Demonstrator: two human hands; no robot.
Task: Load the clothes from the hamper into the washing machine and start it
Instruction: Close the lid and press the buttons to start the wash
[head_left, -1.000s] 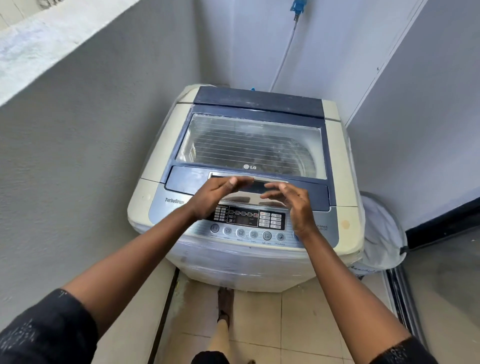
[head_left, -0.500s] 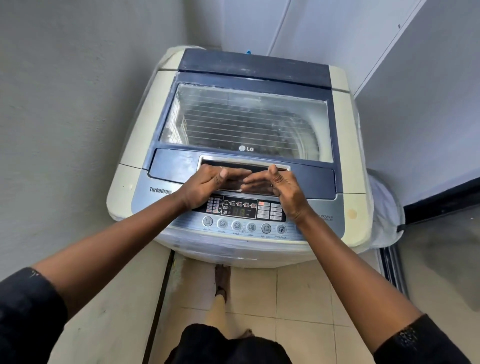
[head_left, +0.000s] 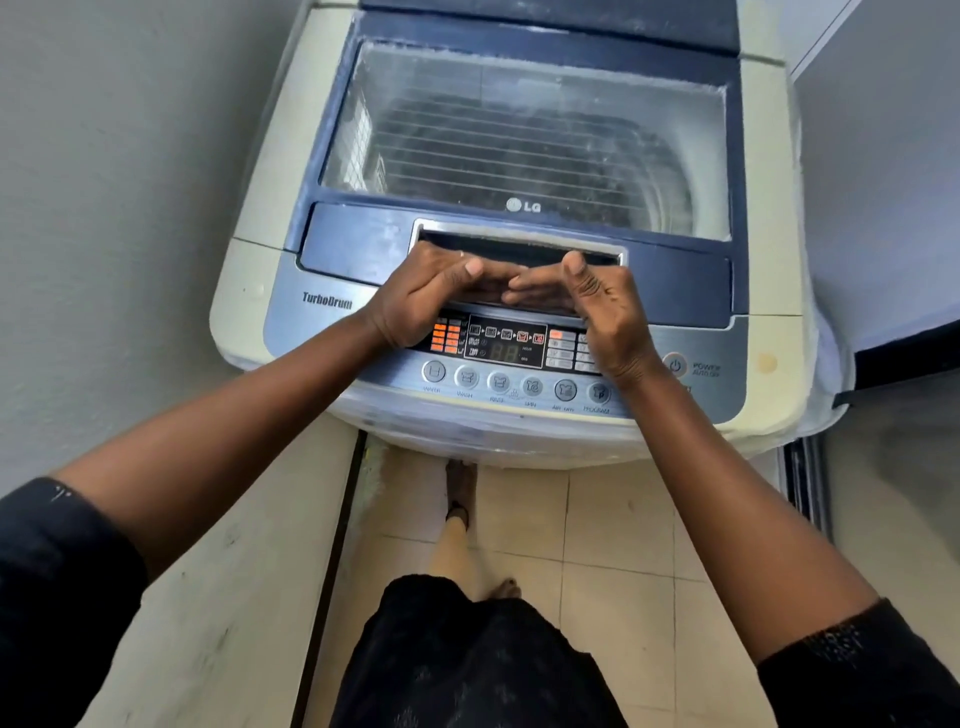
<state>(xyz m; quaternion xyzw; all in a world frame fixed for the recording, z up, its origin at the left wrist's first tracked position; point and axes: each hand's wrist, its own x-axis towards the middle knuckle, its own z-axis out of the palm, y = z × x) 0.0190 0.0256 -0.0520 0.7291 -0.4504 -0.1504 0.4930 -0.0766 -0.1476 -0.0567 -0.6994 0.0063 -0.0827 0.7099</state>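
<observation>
Cream top-loading washing machine with a blue framed clear lid (head_left: 519, 135) stands closed in the corner. Rigid, hinged, probably light; the recessed handle slot (head_left: 519, 249) is the place to lift. Left hand (head_left: 421, 301) and right hand (head_left: 597, 306) hook fingertips there, clamped on nothing yet. No hamper visible.

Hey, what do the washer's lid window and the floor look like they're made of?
Lid window: clear glass or hard plastic, cannot tell which; the ribbed drum shows through, with hazy smears near the edges. Floor: glazed-looking beige ceramic tiles, judging by the grout lines and slight sheen.
</observation>
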